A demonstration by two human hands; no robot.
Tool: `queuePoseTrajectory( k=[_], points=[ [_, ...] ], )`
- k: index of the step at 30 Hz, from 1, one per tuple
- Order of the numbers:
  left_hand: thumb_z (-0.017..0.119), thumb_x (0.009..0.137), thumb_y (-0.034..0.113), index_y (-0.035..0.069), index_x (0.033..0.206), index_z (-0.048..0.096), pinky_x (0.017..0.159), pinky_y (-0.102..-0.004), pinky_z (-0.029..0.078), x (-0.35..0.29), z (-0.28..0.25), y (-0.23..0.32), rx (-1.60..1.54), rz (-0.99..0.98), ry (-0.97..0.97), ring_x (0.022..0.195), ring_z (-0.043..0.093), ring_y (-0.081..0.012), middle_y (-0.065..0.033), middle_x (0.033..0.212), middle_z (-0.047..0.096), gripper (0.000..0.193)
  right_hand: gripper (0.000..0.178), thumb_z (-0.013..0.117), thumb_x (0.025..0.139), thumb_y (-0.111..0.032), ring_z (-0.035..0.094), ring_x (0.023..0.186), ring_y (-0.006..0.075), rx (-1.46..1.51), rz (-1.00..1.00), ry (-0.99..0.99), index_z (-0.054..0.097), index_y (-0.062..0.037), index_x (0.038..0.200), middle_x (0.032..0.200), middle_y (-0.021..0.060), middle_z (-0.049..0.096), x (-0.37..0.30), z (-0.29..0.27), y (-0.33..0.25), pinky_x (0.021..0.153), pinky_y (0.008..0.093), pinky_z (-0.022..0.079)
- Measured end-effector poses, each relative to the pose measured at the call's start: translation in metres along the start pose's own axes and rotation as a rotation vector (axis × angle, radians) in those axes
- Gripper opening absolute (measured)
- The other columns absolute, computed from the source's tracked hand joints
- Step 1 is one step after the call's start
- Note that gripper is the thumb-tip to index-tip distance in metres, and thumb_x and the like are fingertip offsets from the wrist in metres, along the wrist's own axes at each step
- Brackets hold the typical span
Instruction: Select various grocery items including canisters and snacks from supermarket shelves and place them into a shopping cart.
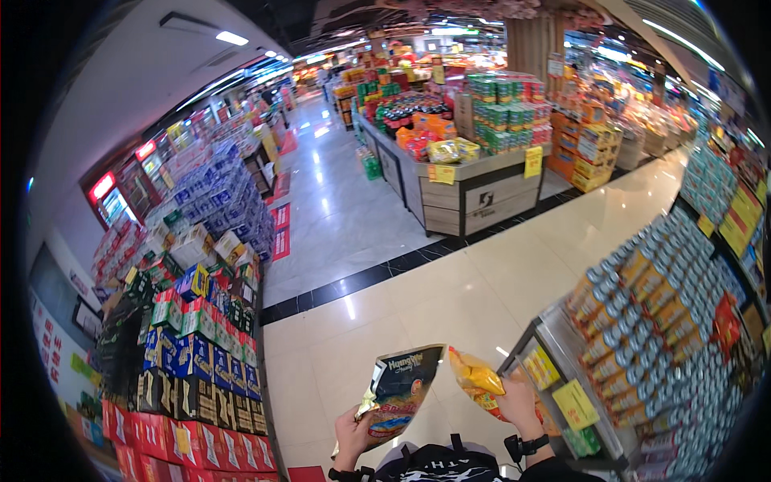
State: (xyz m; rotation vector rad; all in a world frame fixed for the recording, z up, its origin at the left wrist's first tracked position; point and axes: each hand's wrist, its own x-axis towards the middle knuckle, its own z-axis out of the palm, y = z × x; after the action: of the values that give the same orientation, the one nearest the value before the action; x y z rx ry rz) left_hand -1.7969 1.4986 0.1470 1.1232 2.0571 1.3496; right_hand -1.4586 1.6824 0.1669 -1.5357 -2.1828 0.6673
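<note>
Low in the head view, my left hand (353, 431) is closed on the edge of a large dark snack bag (401, 395) with coloured print, held up in front of me. To its right, my right hand (520, 402) grips an orange and yellow snack bag (479, 382) by its side, the fingers wrapped round it. The two bags are close together at the top, with pale floor showing between them lower down. A dark band circles each wrist. What is inside the bags is hidden.
Stacked boxed drinks (197, 353) line the left. At the right stands a shelf of stacked cans (634, 305) with yellow price cards (575, 404), near my right hand. Ahead, across the tiled floor (385, 313), is a wood-panelled display counter (482, 205) piled with goods.
</note>
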Motion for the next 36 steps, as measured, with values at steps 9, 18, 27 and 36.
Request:
queuePoseTrajectory(
  k=[9, 18, 27, 36],
  points=[
    [0.070, 0.091, 0.022, 0.007, 0.108, 0.075, 0.067, -0.0353, 0.053, 0.200, 0.070, -0.011, 0.017, -0.095, 0.164, 0.073, 0.071, -0.0253, -0.0155, 0.085, 0.074, 0.023, 0.013, 0.065, 0.077, -0.018, 0.067, 0.075, 0.0360, -0.158, -0.371, -0.159, 0.071, -0.0127, 0.087, 0.077, 0.0134, 0.068, 0.194, 0.017, 0.006, 0.068, 0.0482, 0.053],
    [0.056, 0.097, 0.041, 0.020, 0.120, 0.071, 0.076, -0.0476, 0.055, 0.438, 0.213, 0.001, 0.354, 0.368, -0.613, 0.086, 0.068, -0.0375, -0.0167, 0.095, 0.073, 0.034, 0.015, 0.065, 0.073, -0.021, 0.066, 0.083, 0.0344, -0.103, -0.696, -0.408, 0.070, -0.0096, 0.082, 0.083, 0.0128, 0.070, 0.367, 0.009, -0.058, 0.074, 0.0445, 0.052],
    [0.059, 0.098, 0.033, 0.018, 0.128, 0.068, 0.090, -0.0387, 0.053, 0.580, 0.325, 0.061, 0.148, 0.208, -1.167, 0.100, 0.070, -0.0336, -0.0170, 0.114, 0.072, 0.034, 0.019, 0.071, 0.074, -0.017, 0.066, 0.082, 0.0310, -0.163, -0.571, 0.105, 0.073, -0.0115, 0.092, 0.087, 0.0106, 0.071, 0.534, -0.025, -0.043, 0.081, 0.0437, 0.050],
    [0.051, 0.103, 0.033, 0.003, 0.116, 0.072, 0.082, -0.0366, 0.055, 0.706, 0.499, 0.032, -0.804, -0.718, -1.039, 0.093, 0.071, -0.0240, -0.0107, 0.102, 0.075, 0.039, 0.111, 0.090, 0.056, -0.061, 0.030, 0.142, 0.0476, 0.022, 0.253, 0.607, 0.047, -0.0025, 0.139, 0.150, 0.0262, 0.036, 0.707, -0.001, 0.118, 0.116, 0.0585, 0.027]
  ],
)
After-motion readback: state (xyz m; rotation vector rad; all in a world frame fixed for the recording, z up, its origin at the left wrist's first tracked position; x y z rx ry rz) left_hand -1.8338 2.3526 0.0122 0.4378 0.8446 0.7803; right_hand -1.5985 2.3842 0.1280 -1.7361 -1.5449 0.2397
